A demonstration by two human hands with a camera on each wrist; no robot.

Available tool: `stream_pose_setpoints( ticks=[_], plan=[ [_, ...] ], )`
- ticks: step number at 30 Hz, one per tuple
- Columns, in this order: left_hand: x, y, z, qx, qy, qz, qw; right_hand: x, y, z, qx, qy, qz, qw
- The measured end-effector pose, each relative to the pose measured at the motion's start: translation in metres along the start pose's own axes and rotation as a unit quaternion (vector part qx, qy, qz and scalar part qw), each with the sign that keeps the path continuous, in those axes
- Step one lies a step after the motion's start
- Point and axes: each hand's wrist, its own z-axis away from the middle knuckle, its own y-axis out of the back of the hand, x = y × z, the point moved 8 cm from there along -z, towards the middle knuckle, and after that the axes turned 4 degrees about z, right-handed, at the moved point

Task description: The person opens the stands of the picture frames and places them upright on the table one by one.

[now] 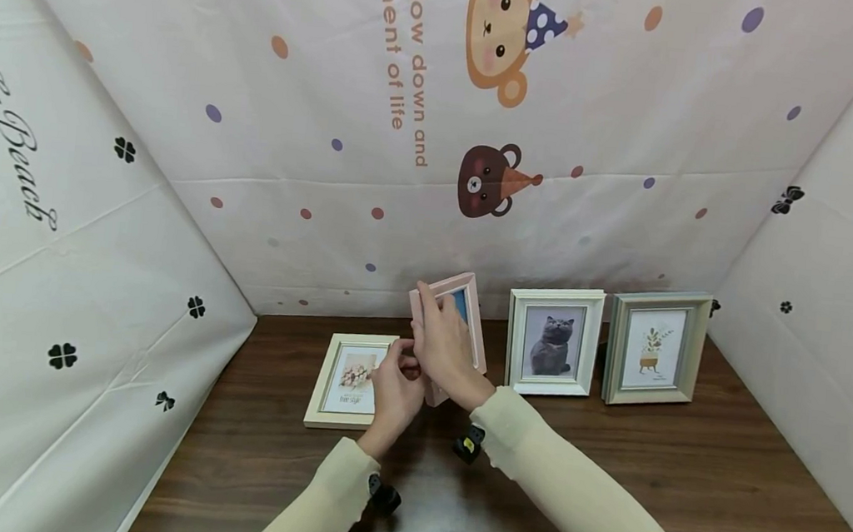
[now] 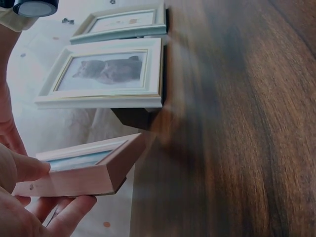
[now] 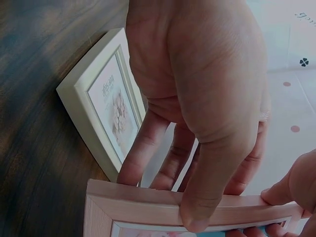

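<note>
A pink picture frame [image 1: 475, 337] with a partly blue picture leans tilted near the back wall, both hands on it. My left hand [image 1: 398, 387] pinches its left side; in the left wrist view the thumb presses the front edge while the fingers lie behind the frame [image 2: 79, 181]. Higher up, my right hand [image 1: 448, 347] crosses the front and grips the frame near its upper left corner. In the right wrist view the right hand [image 3: 303, 180] shows only partly, at the right edge. The hands hide much of the picture.
Left of the hands, a cream picture frame [image 1: 317, 408] with a flower print overlaps the left hand. On the right stand a white cat-picture frame [image 1: 514, 340] and a grey-green plant-print frame [image 1: 619, 348]. A printed cloth wall [image 1: 586, 245] rises behind the brown wooden table [image 1: 608, 447].
</note>
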Motion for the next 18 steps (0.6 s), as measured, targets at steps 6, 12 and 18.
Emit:
stream_pose_setpoints(
  ticks=[6,12,18],
  plan=[
    [0.002,-0.002,0.001,-0.015,0.006,0.008,0.9998,0.002,0.002,0.001,-0.002,-0.003,-0.005,1.0],
    [0.003,-0.005,0.004,-0.032,0.005,0.026,0.9991,0.003,0.009,0.002,-0.005,-0.006,-0.013,0.9999],
    [-0.001,-0.009,0.006,-0.072,0.003,0.053,0.996,0.007,0.017,0.005,-0.01,-0.012,-0.016,0.9998]
  ],
)
